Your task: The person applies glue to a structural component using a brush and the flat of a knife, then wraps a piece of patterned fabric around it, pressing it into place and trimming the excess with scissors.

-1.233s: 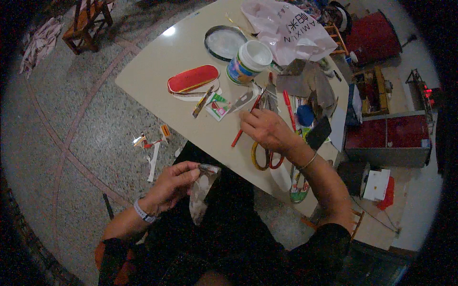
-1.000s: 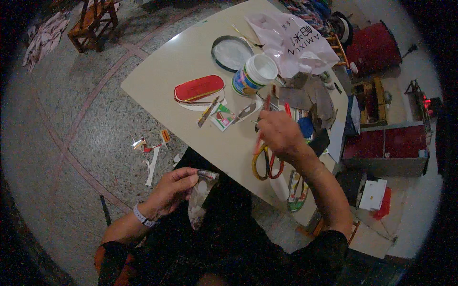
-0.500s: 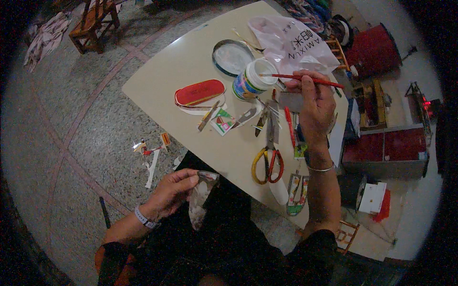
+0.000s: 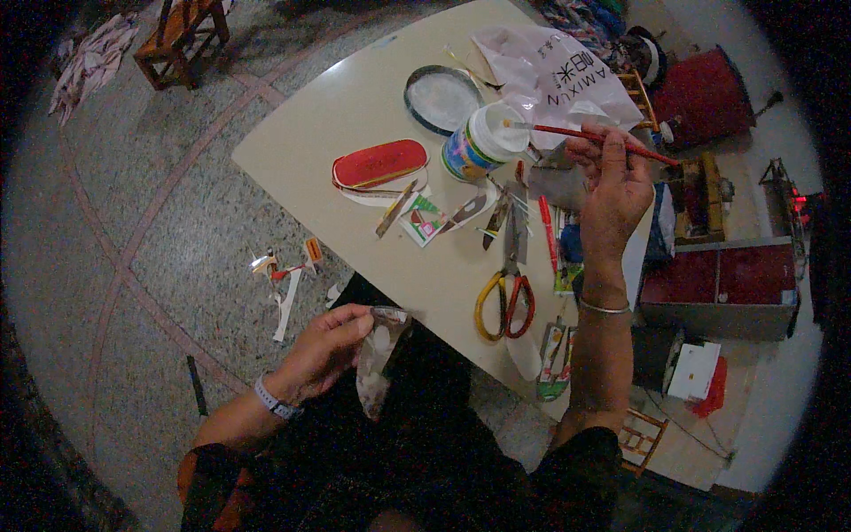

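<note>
My left hand (image 4: 321, 355), low and near the table's front edge, pinches the upper end of a thin, tapered, patchy grey-white piece (image 4: 379, 368); what it is made of I cannot make out. A slim red-handled brush (image 4: 566, 133) is gripped in my right hand (image 4: 613, 199). The brush's tip points left, at the mouth of a white tub (image 4: 479, 146) with a blue-green label. White stuff coats the tub's inside. Behind it lies a round dark-rimmed lid (image 4: 443, 99), whitish within.
Scissors (image 4: 505, 301) with yellow and red handles lie on the cream table (image 4: 301, 146). Around them are a red sole-shaped piece (image 4: 381, 164), a red pen (image 4: 547, 226), knives and paper cutouts. A pale plastic bag (image 4: 554, 75) sits at the back. Scraps (image 4: 288, 301) litter the floor.
My right hand has moved slightly right and up with the brush, whose tip still shows at the tub's mouth. The view has shifted a little; my left hand keeps its hold on the piece.
</note>
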{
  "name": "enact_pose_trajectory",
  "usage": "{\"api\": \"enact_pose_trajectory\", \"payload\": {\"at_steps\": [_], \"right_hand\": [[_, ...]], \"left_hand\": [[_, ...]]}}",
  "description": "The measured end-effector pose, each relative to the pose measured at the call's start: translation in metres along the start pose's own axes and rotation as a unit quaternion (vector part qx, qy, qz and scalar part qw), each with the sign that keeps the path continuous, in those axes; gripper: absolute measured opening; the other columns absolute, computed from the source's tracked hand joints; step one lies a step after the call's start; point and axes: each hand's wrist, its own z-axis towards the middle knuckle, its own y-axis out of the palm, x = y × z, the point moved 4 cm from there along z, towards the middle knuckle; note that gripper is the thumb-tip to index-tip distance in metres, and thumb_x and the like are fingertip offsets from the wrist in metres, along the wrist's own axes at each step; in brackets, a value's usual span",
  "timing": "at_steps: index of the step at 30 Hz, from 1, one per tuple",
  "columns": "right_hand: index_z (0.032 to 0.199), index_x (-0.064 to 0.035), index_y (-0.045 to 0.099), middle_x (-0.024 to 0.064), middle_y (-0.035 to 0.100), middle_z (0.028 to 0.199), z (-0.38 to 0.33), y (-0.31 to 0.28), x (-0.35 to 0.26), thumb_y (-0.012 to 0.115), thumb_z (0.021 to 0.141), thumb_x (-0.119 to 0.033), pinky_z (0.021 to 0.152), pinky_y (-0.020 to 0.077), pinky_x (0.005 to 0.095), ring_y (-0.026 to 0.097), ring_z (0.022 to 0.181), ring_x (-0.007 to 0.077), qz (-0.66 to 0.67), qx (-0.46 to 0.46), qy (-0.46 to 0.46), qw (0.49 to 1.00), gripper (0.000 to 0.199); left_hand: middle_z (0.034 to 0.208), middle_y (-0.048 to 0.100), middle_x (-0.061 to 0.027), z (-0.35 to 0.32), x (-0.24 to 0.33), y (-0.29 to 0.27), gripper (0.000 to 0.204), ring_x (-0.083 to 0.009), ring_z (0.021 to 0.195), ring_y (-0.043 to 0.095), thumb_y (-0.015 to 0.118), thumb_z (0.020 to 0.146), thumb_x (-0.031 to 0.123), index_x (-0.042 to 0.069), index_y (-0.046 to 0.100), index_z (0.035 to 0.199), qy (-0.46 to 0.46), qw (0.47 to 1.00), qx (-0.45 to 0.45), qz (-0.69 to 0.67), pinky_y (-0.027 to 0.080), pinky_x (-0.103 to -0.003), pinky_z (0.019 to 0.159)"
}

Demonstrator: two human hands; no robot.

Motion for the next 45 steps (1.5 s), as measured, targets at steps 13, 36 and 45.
{"api": "enact_pose_trajectory", "payload": {"at_steps": [13, 36, 45], "right_hand": [[0.107, 0.0046, 0.057, 0.0177, 0.065, 0.107, -0.011, 0.004, -0.008, 0.046, 0.101, -0.014, 0.085, 0.0546, 0.0362, 0.067, 0.088, 0.0235, -0.115, -0.075, -0.116, 0.984, 0.023], [0.104, 0.0023, 0.052, 0.0205, 0.063, 0.098, -0.128, 0.039, -0.022, 0.046, 0.099, -0.013, 0.073, 0.0534, 0.0315, 0.067, 0.075, 0.0194, 0.068, -0.302, 0.087, 0.947, 0.017], [0.104, 0.0042, 0.053, 0.0184, 0.063, 0.097, -0.128, 0.043, -0.016, 0.043, 0.099, -0.005, 0.072, 0.0531, 0.0304, 0.067, 0.076, 0.0185, 0.03, -0.32, 0.098, 0.942, 0.015]], "left_hand": [[0.095, 0.065, 0.0007, 0.007, 0.001, 0.008, 0.024, -0.0077, 0.078, 0.061, 0.059, 0.095, 0.024, 0.007, 0.06, 0.112, 0.0, 0.999, 0.014, -0.034, 0.049, -0.022, 0.064], [0.104, 0.067, -0.0058, 0.016, -0.001, 0.004, 0.028, -0.0154, 0.09, 0.066, 0.059, 0.095, 0.023, 0.004, 0.059, 0.116, -0.023, 0.999, 0.015, -0.036, 0.056, -0.03, 0.079], [0.092, 0.068, -0.0018, 0.011, 0.01, 0.017, 0.029, -0.0079, 0.07, 0.064, 0.059, 0.095, 0.029, 0.006, 0.061, 0.113, -0.031, 0.999, 0.038, -0.001, 0.051, -0.021, 0.053]]}}
